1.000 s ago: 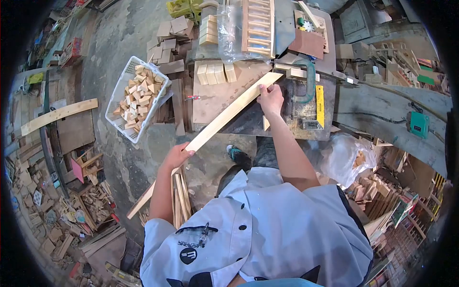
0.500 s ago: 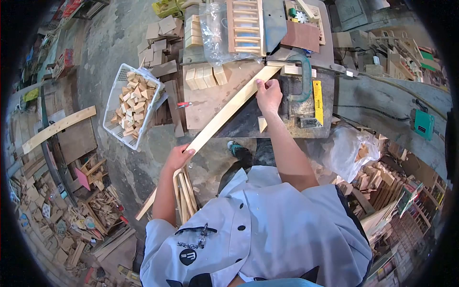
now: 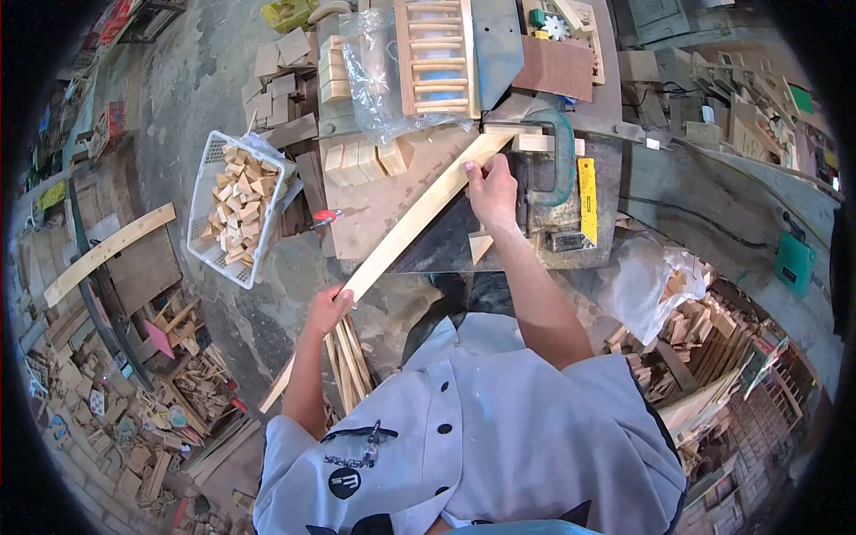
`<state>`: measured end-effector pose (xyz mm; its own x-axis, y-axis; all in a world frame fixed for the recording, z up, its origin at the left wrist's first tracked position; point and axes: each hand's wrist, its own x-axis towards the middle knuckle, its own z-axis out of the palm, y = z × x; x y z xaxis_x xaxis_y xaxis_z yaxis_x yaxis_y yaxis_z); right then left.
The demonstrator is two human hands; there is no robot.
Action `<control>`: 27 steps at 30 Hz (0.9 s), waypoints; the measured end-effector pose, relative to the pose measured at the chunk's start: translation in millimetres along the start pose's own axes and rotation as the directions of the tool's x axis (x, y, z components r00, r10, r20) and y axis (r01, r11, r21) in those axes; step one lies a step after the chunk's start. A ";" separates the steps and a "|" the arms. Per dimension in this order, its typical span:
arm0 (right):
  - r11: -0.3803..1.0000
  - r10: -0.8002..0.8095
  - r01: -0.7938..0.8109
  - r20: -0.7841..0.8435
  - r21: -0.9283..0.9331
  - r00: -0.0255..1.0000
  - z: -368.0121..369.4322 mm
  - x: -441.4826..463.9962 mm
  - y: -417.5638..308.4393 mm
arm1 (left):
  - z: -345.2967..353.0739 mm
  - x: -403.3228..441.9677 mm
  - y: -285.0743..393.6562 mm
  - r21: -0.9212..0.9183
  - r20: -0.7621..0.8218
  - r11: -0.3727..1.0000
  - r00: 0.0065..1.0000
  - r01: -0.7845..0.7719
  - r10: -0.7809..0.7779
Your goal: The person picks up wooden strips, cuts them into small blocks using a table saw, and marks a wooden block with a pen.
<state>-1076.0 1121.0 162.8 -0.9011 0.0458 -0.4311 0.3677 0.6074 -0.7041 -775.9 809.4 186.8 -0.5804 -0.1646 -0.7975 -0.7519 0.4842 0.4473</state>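
Note:
A long pale wooden strip [image 3: 419,214] lies slantwise over the workbench [image 3: 366,201], its near end jutting past the front edge. My left hand [image 3: 328,312] is closed around that near end. Toward the far end, my right hand [image 3: 492,189] grips the strip's edge, thumb on top and fingers curled below. Just beyond its far tip are a short wooden block [image 3: 535,143] and a green C-clamp [image 3: 563,165]. A small wedge-shaped offcut [image 3: 480,245] sits by my right forearm.
Pale blocks [image 3: 366,163] stand in a row on the bench, near red-handled pliers [image 3: 327,216]. A yellow square [image 3: 587,201] lies at right. To the left, a white basket [image 3: 198,218] holds offcuts. More strips [image 3: 348,361] lean below my left hand.
The view has shifted slightly, so the bench appears lower and further left. Both hands remain on the strip; the thumb of my right hand now stretches further along it.

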 end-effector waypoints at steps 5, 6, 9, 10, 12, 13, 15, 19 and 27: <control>0.996 0.060 -0.065 0.090 0.054 0.994 -1.4 3.9 4.8 | 10.6 -0.6 -13.4 -0.014 -0.079 1.000 0.997 -0.003 0.002; 0.996 0.067 -0.072 0.103 0.044 0.992 -2.6 5.7 3.4 | 12.0 -1.8 -9.3 -0.015 -0.077 1.000 0.997 0.003 -0.004; 0.993 0.081 -0.091 0.132 0.072 0.988 -3.6 9.1 7.6 | 25.1 -13.2 8.6 0.037 -0.203 0.996 0.976 0.086 -0.076; 0.993 0.086 -0.096 0.144 0.063 0.986 -4.9 9.4 8.0 | 29.9 -18.0 24.2 0.124 -0.381 0.991 0.925 0.050 0.001; 0.997 0.071 -0.076 0.146 0.029 0.987 -7.1 8.4 6.2 | 41.0 -19.6 55.7 0.212 -0.538 0.976 0.839 0.042 0.081; 0.997 0.072 -0.077 0.154 0.023 0.985 -10.2 9.4 3.1 | 47.3 -10.0 73.2 0.281 -0.544 0.957 0.811 -0.068 0.217; 0.998 0.061 -0.064 0.180 0.010 0.982 -16.3 8.7 -3.5 | 60.9 9.9 120.7 0.372 -0.509 0.901 0.762 -0.225 0.400; 0.992 0.070 -0.090 0.213 0.084 0.975 -18.0 9.5 -3.8 | 63.4 65.3 209.0 0.436 -0.313 0.792 0.753 -0.428 0.579; 0.921 -0.151 0.246 0.304 -0.302 0.941 -47.9 20.8 -12.5 | 80.9 99.5 204.7 0.725 -0.269 0.569 0.602 -0.387 0.752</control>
<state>-1110.3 1152.4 189.7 -0.8335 -0.2897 -0.4705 0.0478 0.8105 -0.5838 -962.3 961.8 166.3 -0.9988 0.0341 -0.0348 0.0234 0.9626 0.2698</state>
